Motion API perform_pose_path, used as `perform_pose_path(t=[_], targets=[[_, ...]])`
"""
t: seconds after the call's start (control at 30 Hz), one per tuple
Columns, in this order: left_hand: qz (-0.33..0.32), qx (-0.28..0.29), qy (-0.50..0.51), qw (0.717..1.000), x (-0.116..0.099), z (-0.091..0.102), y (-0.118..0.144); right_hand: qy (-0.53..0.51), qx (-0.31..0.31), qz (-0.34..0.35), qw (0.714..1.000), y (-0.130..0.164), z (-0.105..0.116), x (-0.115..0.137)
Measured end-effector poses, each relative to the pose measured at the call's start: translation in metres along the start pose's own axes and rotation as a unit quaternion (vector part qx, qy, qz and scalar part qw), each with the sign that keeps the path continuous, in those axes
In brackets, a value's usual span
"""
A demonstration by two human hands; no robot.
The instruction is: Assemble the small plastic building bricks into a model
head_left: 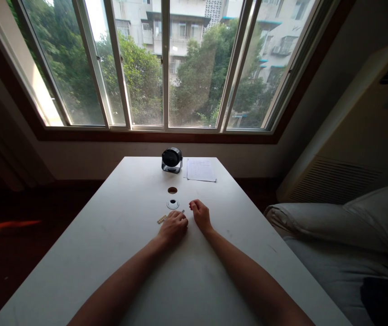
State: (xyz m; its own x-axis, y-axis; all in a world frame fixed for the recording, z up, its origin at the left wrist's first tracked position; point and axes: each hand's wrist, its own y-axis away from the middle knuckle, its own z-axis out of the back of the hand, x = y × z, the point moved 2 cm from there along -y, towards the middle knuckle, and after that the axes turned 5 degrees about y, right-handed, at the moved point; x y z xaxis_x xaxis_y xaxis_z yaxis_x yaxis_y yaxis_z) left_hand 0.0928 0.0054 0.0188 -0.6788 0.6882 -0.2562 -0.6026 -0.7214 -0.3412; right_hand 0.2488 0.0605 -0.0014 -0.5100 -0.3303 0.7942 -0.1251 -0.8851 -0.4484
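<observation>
Most of the white table [119, 253] lies bare: the whole lower half of the frame and both wide flanks, left and right of centre, offer open surface up to the edges. The clutter sits in a narrow line up the middle. Just above centre, a small strip [161, 219] lies at the left hand [174, 225], with a round white cap [172, 204] close above it and a hole in the tabletop [172, 190] above that. At the far edge a small black fan [171, 160] and a paper sheet [200, 170] stand side by side, blocking the centre there. Right of the table, a cushion [336, 217] crowds the edge.
</observation>
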Motion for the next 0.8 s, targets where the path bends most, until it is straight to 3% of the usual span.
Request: perform_pose_path(t=[0.43,0.8], targets=[[0.074,0.016,0.005,0.997,0.021,0.009,0.01,0.006,0.037,0.003,0.999,0.001,0.0,0.003],[0.121,-0.029,0.007,0.992,0.031,0.018,0.014,-0.003,0.062,0.01,0.998,0.001,-0.001,0.003]])
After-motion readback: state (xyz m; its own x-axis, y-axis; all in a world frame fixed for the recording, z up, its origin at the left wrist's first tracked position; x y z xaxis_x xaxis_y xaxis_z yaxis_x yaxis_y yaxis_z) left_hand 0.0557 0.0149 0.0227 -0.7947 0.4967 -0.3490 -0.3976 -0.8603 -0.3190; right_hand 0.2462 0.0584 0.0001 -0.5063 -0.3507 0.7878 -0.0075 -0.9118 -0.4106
